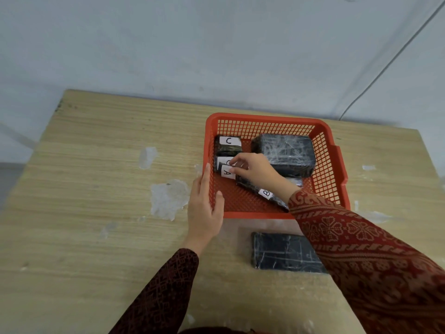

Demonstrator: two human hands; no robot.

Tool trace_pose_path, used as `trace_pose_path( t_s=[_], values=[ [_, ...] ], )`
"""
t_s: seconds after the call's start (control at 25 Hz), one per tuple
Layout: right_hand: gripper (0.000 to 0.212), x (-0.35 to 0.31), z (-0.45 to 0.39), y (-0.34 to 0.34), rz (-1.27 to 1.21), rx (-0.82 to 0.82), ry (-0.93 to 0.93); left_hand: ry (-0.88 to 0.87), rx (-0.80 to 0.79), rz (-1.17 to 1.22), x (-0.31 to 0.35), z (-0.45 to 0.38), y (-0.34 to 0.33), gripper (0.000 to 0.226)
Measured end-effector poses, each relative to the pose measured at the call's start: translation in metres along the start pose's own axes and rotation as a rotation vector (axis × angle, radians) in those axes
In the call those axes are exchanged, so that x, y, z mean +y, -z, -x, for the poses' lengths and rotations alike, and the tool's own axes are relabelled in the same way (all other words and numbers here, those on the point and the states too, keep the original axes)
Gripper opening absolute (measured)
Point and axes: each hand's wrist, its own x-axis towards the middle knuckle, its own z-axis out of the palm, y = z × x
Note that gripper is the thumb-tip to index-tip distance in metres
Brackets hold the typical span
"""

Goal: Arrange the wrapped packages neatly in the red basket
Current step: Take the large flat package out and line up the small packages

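Note:
The red basket (328,162) sits on the wooden table at right of centre. Inside lie several black wrapped packages: a small one labelled C (227,145) at the back left, a large block (286,154) at the back right, a long one labelled B (263,192) lying diagonally, and a small one labelled A (226,172). My right hand (255,171) reaches into the basket, its fingers closed on the A package. My left hand (204,208) grips the basket's left wall near the front corner. A flat black package (281,253) lies on the table in front of the basket.
The wooden table (96,189) has worn pale patches (168,198) left of the basket. A pale wall stands right behind the table's far edge, with a thin cable (385,68) running down it at right.

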Motion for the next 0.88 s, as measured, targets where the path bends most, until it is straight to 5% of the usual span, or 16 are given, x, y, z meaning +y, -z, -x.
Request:
trace_pose_path(
  t_s=[0.28, 0.44, 0.88],
  values=[
    [0.019, -0.007, 0.005, -0.025, 0.191, 0.175, 0.028, 0.005, 0.01, -0.001, 0.001, 0.0, 0.001, 0.064],
    [0.024, -0.012, 0.003, -0.033, 0.393, 0.113, -0.027, 0.004, 0.006, -0.002, -0.001, 0.0, 0.001, 0.064],
    [0.029, -0.001, 0.02, -0.033, 0.412, 0.117, 0.038, 0.017, 0.011, -0.013, 0.002, 0.0, 0.001, 0.065]
  ],
)
